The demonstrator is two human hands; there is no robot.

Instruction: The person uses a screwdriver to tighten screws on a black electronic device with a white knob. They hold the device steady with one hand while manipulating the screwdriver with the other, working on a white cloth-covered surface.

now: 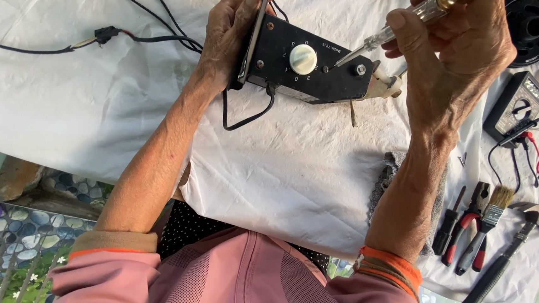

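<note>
My left hand (227, 31) grips the left end of a black control box (307, 69) with a white round knob (302, 59), holding it above the white cloth (293, 178). In my right hand (460, 51) is a screwdriver (385, 34) with a clear handle; its tip rests on a small screw on the box face, just right of the knob. Black wires (246, 121) hang from the underside of the box.
At the right lie a multimeter (516, 105) with red and black leads, a small screwdriver (449, 224), red-handled pliers (466, 225), a paintbrush (488, 227) and a hammer (505, 260). A wire with a black connector (104, 34) lies far left. A grey rag (386, 175) sits under my right forearm.
</note>
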